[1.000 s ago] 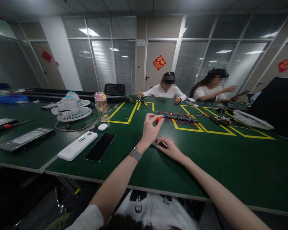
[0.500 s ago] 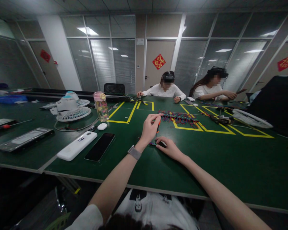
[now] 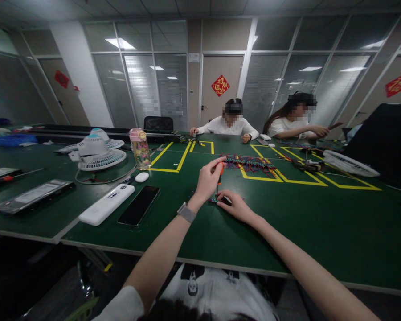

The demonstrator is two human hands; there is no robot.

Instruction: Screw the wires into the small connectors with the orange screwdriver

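Note:
Wrapped round the orange-and-black handle of an upright screwdriver [image 3: 220,180], my left hand [image 3: 208,179] is closed above the table. The screwdriver's shaft points straight down to a small green piece [image 3: 214,200], which looks like a strip with coloured bits. My right hand [image 3: 235,205] lies low on the table, its thumb and fingers closed on the right end of that piece. Much of the piece is hidden by the fingers. Just beyond my hands lies a bundle of green parts with red and blue wires [image 3: 250,164].
To the left are a black phone [image 3: 139,206], a white power bank [image 3: 107,204], a white oval case [image 3: 142,177], a bottle [image 3: 140,150] and white fans [image 3: 102,156]. Yellow tape marks the green table [image 3: 321,227]. Two people [image 3: 232,125] sit across it.
The view has shifted very slightly. Both hands, the screwdriver and the small green piece stay essentially in place.

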